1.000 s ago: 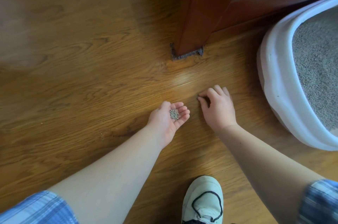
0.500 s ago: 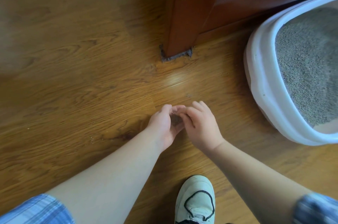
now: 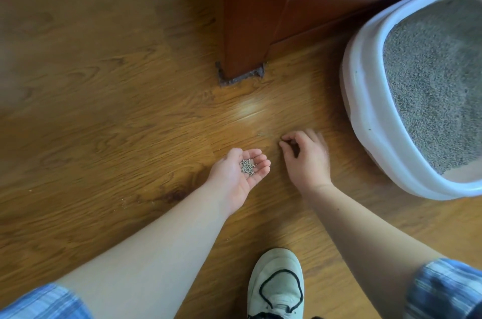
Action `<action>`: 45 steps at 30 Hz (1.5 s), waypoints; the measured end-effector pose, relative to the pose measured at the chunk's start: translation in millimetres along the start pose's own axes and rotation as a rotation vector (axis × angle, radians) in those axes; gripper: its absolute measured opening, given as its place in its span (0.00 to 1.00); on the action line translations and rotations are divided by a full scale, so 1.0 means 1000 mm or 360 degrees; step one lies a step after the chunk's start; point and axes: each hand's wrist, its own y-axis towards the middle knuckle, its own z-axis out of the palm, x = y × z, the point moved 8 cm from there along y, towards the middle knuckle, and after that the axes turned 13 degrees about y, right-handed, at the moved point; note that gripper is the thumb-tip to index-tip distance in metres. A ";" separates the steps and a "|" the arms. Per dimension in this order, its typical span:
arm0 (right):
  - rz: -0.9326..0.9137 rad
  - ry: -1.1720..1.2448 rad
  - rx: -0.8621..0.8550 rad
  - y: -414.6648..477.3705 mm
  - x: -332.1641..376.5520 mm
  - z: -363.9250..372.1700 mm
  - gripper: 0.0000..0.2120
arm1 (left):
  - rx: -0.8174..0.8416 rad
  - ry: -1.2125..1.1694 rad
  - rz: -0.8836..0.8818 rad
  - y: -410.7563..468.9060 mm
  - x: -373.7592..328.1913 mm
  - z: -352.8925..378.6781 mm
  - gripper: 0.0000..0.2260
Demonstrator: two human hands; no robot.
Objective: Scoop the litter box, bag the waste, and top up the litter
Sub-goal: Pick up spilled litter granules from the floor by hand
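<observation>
A white litter box [image 3: 365, 120] full of grey litter [image 3: 433, 78] stands at the right on the wooden floor. My left hand [image 3: 238, 176] is cupped palm up just above the floor and holds a small pile of grey litter grains [image 3: 247, 167]. My right hand [image 3: 306, 155] hovers palm down beside it, between the left hand and the box. Its thumb and forefinger are pinched together over the floor; I cannot tell whether a grain is between them. A few stray grains [image 3: 124, 201] lie on the floor to the left.
A dark red wooden furniture leg [image 3: 245, 31] with a grimy base stands just beyond my hands, with its lower panel running right behind the box. My pale sneaker [image 3: 276, 287] is planted at the bottom centre.
Half a second ago my right fingers were at my left palm. The right hand has since moved back out to the right over the floor, and the grains in my left palm show again.
</observation>
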 end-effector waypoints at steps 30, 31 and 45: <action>-0.0299 -0.0292 0.0651 -0.023 0.141 -0.012 0.18 | -0.0080 -0.0276 -0.0034 -0.061 -0.055 -0.026 0.16; -0.0274 -0.0281 0.0676 -0.021 0.159 -0.020 0.20 | -0.0108 -0.0312 -0.0017 -0.077 -0.065 -0.030 0.15; -0.0259 -0.0304 0.0795 -0.037 0.516 -0.187 0.24 | -0.0148 -0.0905 0.0323 -0.479 -0.235 -0.074 0.15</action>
